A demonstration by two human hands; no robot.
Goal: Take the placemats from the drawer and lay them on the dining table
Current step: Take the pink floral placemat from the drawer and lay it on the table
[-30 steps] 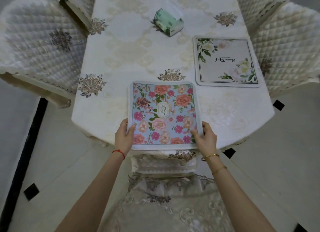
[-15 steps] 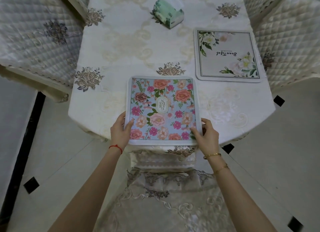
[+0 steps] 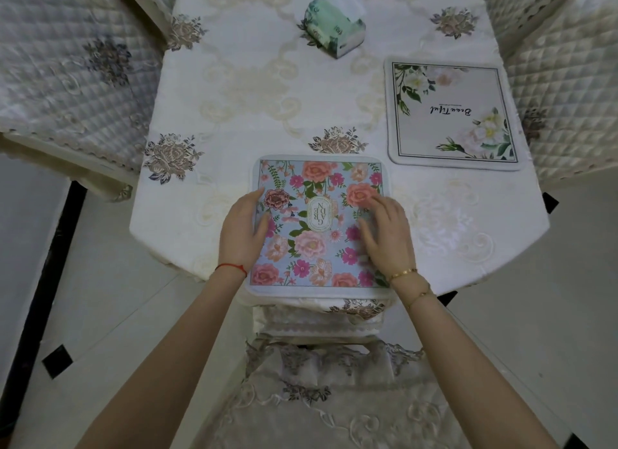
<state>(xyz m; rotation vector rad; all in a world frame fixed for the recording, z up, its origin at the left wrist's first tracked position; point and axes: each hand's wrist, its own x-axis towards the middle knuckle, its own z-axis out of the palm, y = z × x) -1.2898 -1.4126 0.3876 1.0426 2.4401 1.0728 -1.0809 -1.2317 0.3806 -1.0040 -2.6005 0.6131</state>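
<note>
A blue floral placemat lies flat at the near edge of the dining table, which has a cream embroidered cloth. My left hand rests flat on the mat's left side, fingers straight. On the mat's right side my right hand presses down with fingers spread. A second, white placemat with green leaves and pale flowers lies on the table's right side, farther back.
A green tissue pack stands at the table's far middle. Quilted cream chairs flank the table at left and right. A lace-covered chair stands right in front of me, under the table edge.
Both hands let go of the floral placemat's near corners and moved forward onto its top surface. The mat now lies flat on the table.
</note>
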